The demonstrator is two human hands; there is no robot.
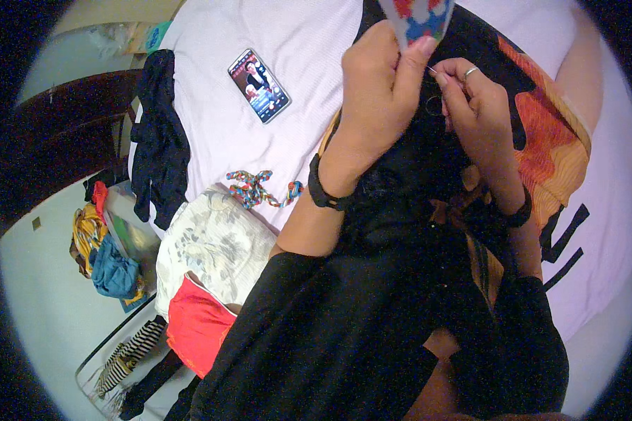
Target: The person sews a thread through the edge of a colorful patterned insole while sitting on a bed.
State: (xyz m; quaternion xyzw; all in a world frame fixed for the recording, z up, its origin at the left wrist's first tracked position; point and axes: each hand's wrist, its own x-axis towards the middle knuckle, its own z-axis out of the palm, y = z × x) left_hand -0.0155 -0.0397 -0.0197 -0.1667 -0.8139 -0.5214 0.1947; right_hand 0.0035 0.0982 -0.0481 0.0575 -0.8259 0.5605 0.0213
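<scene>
Near the top of the view, my left hand (382, 87) grips a small cloth piece (426, 21) patterned in white, red and blue, its thumb pressed on the lower end. Just to the right, my right hand (474, 100), with a ring on one finger, pinches what looks like a thin needle (432, 70) close to the left thumb. A fine thread (433, 107) seems to loop below it. Both wrists wear dark bands. Under the hands lies black and orange patterned fabric (550, 137) over my lap. The cloth's upper end is cut off by the frame.
On the pale bedsheet (205, 26) lie a lit phone (259, 86), a multicoloured braided cord (255, 188) and a black garment (160, 131). Floral fabric (210, 231) and red cloth (197, 326) are at my left side. Clothes (113, 271) and a striped textile (134, 350) are farther left; black straps (566, 234) lie right.
</scene>
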